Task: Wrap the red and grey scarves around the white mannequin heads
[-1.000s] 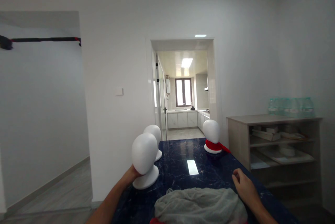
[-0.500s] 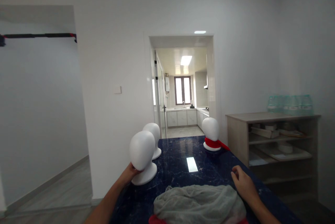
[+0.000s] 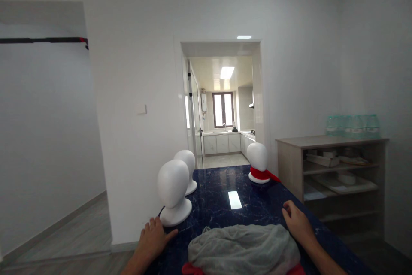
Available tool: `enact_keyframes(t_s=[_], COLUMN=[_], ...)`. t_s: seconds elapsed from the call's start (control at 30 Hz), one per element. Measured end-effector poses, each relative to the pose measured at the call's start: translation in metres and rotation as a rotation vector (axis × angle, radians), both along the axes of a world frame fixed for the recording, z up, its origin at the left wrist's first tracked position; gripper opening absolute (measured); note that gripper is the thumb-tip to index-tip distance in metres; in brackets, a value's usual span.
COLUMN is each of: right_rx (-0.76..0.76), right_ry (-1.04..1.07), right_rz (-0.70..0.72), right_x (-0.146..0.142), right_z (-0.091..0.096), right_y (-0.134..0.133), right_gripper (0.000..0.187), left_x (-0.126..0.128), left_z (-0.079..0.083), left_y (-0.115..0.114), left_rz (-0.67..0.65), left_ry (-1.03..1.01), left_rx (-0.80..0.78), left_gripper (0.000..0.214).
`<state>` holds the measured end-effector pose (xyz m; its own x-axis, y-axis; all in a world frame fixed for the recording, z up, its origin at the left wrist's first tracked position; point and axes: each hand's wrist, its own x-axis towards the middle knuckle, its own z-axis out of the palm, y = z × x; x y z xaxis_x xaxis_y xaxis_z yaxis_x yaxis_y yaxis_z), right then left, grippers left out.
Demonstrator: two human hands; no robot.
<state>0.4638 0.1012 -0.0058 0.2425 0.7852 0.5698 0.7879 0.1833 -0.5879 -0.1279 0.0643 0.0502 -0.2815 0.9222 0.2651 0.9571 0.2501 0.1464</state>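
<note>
My left hand (image 3: 154, 237) rests on the table's left edge, fingers spread and thumb pointing right, holding nothing. Just beyond it a white foam mannequin head (image 3: 174, 182) stands upright on its round base. Behind that is a second white mannequin head (image 3: 187, 159), partly covered by the first. A third mannequin head (image 3: 257, 157) stands at the far right with a red scarf (image 3: 259, 173) wrapped around its neck. On the table's right side my right hand (image 3: 298, 222) lies with loosely bent fingers, nothing in it. Between my hands sits a bunched grey scarf (image 3: 243, 247) with red cloth (image 3: 192, 269) under it.
The dark blue marbled table (image 3: 214, 189) stretches forward toward a doorway into a kitchen. To the right stands a wooden shelf unit (image 3: 289, 167) holding trays, with water bottles (image 3: 352, 126) on top. A white wall (image 3: 138, 60) lies ahead, left of the doorway.
My left hand has let go of the near mannequin head's neck and come back to the table edge, fingers spread. My right hand stays in about the same place.
</note>
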Motion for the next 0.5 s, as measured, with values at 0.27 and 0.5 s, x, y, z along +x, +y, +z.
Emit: enact_keyframes(t_s=[0.27,0.5], right_rx=[-0.005,-0.048], right_ry=[-0.067,-0.081], right_rz=[0.021,0.014], right_x=[-0.005,0.006], right_z=[0.004,-0.006], right_y=[-0.004,0.019], right_gripper=[0.02,0.022], left_x=[0.108,0.182], left_z=[0.022,0.035], left_y=[-0.054,-0.048], left_rz=[-0.674,-1.194], left_ry=[-0.126,-0.152], left_rx=[-0.121,-0.286], left_gripper=[0.056,0.09])
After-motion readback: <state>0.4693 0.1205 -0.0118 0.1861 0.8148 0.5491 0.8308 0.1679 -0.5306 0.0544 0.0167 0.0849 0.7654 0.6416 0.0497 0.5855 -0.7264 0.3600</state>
